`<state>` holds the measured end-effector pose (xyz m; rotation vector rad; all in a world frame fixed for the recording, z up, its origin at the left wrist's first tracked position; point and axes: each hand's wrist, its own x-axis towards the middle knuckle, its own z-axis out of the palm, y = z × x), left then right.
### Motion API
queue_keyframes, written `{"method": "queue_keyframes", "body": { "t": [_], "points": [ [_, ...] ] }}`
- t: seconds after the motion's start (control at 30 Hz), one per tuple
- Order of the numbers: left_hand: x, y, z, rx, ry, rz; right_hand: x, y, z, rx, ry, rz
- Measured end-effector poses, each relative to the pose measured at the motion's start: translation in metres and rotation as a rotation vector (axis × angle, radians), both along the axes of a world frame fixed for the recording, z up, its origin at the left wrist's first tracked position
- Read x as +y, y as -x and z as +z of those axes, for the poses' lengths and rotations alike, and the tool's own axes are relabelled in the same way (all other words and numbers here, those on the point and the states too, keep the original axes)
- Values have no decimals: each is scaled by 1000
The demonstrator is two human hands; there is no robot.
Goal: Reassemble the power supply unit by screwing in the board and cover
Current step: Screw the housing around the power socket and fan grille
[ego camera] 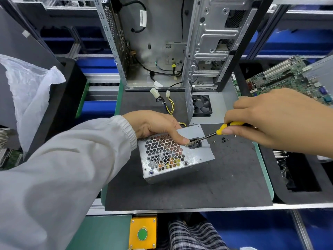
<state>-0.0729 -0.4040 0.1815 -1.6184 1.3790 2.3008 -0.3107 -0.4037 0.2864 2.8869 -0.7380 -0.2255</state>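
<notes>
1. Sitting at the centre of the dark mat (198, 186) is the metal box (175, 154) of the power supply, its honeycomb grille facing up and tilted toward the viewer.
2. The left hand (155, 125) comes in from 9 o'clock in a white sleeve (72, 159), its fingers curled over the far edge of the box and its thumb pressed down beside the black socket (194, 143) in the top face.
3. The right hand (277, 120) reaches in from 3 o'clock and pinches a screwdriver (216, 132) by its yellow handle, thumb underneath, fingers bent over the top.
4. The screwdriver's thin shaft slants down toward 8 o'clock, and its tip meets the socket just beside the left thumb.
5. A few small loose screws (223, 139) lie on the mat at about 2 o'clock from the box, just under the screwdriver handle.
6. The cover (205, 109) with a black fan sits at 1 o'clock, well apart from the box.
7. Wires with white plugs (155, 92) trail from behind the left hand toward 12 o'clock, ending near an open computer case (180, 42).
8. A green circuit board (281, 76) leans at 2 o'clock, off the mat.
</notes>
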Motion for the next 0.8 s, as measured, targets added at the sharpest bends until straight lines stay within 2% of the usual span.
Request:
{"method": "queue_keyframes", "body": {
  "t": [0.47,0.8],
  "points": [
    [0,0,0,2,-7,-5,2,8,-2,-5,-71,-26],
    [0,-1,-2,3,-6,-17,18,-30,28,316,84,-55]
  ]
}}
